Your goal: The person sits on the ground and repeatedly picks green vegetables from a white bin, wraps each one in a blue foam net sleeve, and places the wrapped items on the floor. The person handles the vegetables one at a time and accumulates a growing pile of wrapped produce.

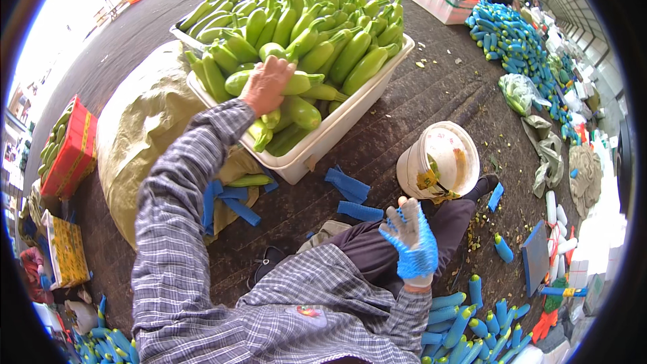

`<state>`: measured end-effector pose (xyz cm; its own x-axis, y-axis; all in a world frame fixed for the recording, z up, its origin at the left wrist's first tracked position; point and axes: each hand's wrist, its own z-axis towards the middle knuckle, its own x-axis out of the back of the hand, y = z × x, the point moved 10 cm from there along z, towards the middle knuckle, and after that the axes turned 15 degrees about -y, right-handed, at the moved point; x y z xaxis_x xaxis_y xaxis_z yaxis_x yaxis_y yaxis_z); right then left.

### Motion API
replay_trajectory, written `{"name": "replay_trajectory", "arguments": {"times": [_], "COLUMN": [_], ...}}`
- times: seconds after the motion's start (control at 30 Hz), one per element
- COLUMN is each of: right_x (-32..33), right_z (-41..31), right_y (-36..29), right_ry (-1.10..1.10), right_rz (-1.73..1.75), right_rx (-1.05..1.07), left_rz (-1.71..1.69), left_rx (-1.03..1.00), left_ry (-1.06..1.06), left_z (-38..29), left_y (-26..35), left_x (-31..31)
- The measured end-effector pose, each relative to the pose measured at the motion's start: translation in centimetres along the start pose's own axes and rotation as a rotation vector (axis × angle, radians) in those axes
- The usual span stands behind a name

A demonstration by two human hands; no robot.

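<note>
My bare left hand [270, 82] reaches into a large white plastic crate [349, 111] heaped with pale green zucchini [354, 56], and its fingers are around one zucchini [303, 82] near the crate's front. My right hand [410, 240], in a grey glove with a blue foam net sleeve over it, is raised above my leg, palm up and fingers apart, with nothing in it. Blue foam net sleeves [360, 210] lie on the ground between the crate and my legs. To my right lie several zucchini in blue net sleeves [457, 326].
A white bucket [409, 167] stands by my right foot. A full beige sack [146, 121] leans left of the crate, with a red crate of zucchini [76, 147] beyond it. A big heap of sleeved zucchini [510, 40] lies far right. Part of a person [33, 273] shows at far left.
</note>
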<state>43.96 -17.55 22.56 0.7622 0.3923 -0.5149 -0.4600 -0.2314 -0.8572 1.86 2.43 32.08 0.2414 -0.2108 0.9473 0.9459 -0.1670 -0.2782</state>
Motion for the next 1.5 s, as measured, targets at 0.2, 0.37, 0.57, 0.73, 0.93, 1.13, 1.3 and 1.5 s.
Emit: {"name": "replay_trajectory", "arguments": {"times": [0.2, 0.37, 0.57, 0.73, 0.93, 1.13, 1.3, 1.5], "right_x": [-3.7, -8.8, -4.1, -2.2, -0.8, 1.8, 2.2, -2.3], "right_z": [0.1, 3.7, -1.9, -9.6, -13.3, -11.8, -7.2, -3.7], "right_y": [-1.8, -7.7, -4.1, -4.1, -3.0, 2.1, -1.2, 0.6], "right_ry": [-0.137, -0.172, 0.103, 0.325, 0.336, 0.181, 0.201, -0.079], "right_rz": [-0.7, -1.144, -1.275, -1.361, -1.562, -1.829, -1.218, -1.675], "right_rx": [-0.051, 0.243, 0.262, 0.179, 0.058, -0.115, -0.015, 0.084], "left_rz": [-0.496, -1.719, -2.253, -1.316, -1.147, -1.018, -1.886, -2.163], "left_rx": [0.144, -0.011, 0.13, -0.007, -1.017, -1.076, -0.631, 0.283], "left_ry": [0.284, 0.345, -0.098, -0.133, -0.347, -0.217, -0.284, -0.083], "left_z": [-1.6, -5.8, -8.6, -13.9, -15.3, -17.4, -17.3, -14.9], "left_y": [-5.8, 1.4, 21.6, 33.8, 40.2, 41.4, 38.9, 35.5], "left_x": [8.1, 15.3, 1.8, -4.2, 2.1, 4.2, 6.7, -0.6]}}
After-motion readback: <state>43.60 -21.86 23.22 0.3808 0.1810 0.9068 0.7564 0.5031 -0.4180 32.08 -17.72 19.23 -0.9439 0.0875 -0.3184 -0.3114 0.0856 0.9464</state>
